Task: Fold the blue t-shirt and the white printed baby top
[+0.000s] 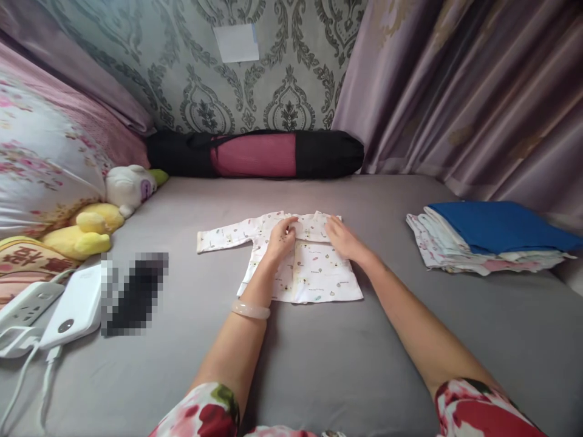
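Note:
A small white baby shirt (319, 279) with a fine printed pattern lies spread on the grey sheet. One sleeve reaches out to the left, while the other is folded across the chest. At the middle of the chest, my left hand (281, 240) has its thumb and fingers closed on the folded sleeve's end; the fingertips are partly hidden. My right hand (342, 238) rests on the shirt's right shoulder edge, fingers stretched out and lying flat.
Folded clothes (446, 233) are stacked at right, topped by blue cloth (501, 224). A black and pink long bag (255, 155) lies along the wall. Plush toys (130, 188), a white power bank (75, 303), a power strip (31, 306) and a blurred dark item (134, 297) are at left.

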`<state>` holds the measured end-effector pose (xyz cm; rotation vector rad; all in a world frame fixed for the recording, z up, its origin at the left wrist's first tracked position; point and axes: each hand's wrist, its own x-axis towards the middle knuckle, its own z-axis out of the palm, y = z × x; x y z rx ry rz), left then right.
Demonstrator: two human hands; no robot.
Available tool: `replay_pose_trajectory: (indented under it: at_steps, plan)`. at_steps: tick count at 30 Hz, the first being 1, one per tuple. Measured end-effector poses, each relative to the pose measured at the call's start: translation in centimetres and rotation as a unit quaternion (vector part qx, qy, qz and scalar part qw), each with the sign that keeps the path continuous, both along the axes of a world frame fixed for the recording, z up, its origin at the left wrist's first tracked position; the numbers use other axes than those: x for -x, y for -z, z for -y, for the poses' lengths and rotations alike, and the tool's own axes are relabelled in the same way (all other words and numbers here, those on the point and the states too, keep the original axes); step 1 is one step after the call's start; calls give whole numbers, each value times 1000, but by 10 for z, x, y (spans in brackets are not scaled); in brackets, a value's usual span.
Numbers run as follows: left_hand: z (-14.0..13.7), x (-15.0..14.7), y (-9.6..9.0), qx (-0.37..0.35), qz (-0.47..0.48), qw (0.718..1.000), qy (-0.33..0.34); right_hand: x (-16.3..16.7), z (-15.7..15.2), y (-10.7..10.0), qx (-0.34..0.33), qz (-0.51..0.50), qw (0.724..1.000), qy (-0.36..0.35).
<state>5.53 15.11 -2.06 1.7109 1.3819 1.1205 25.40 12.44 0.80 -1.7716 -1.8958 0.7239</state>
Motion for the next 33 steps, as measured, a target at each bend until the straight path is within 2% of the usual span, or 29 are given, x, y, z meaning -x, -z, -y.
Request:
replay_pose_trajectory:
  at_steps: [2,4,10,16,26,30,33]
  plan:
    - [-2,1,5,-20,-17,1000,11,21,2,2,10,105,993,-49]
    - [-4,3,9,-34,-47,998,22,40,3,2,17,160,984,-75]
    - [2,4,6,-4,-182,983,1,62,4,9,14,212,974,-80]
    - [8,3,-1,34,-278,960,-17,56,6,21,-4,231,971,-65]
    - [11,5,-2,25,-302,952,-39,25,2,29,-29,266,962,44]
    - [12,5,-1,24,-301,953,-36,17,2,31,-34,264,962,53]
    - [11,7,0,23,-289,956,-36,16,-2,24,-9,268,963,38]
